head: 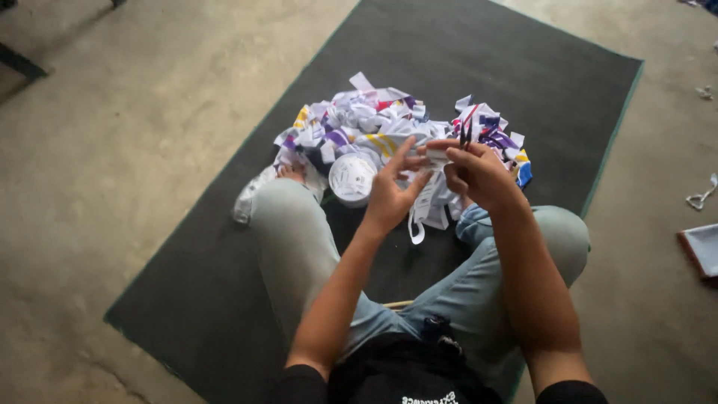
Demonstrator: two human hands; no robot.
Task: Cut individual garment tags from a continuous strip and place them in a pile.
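Strip of white fabric [425, 200], held between both hands at twelve o'clock of my knees, hangs limp; I judge it light, soft and floppy, best pinched near its top edge. Left hand [390, 196] pinches it, remaining fingers spread. Right hand [479, 173] grips small scissors [464, 132] (blades up). Scrap pile [374, 123] lies beyond on the dark mat [523, 60].

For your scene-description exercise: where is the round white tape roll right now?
In the head view, the tape roll lies on the dark mat, just left of the left hand, against the near edge of the scrap pile.
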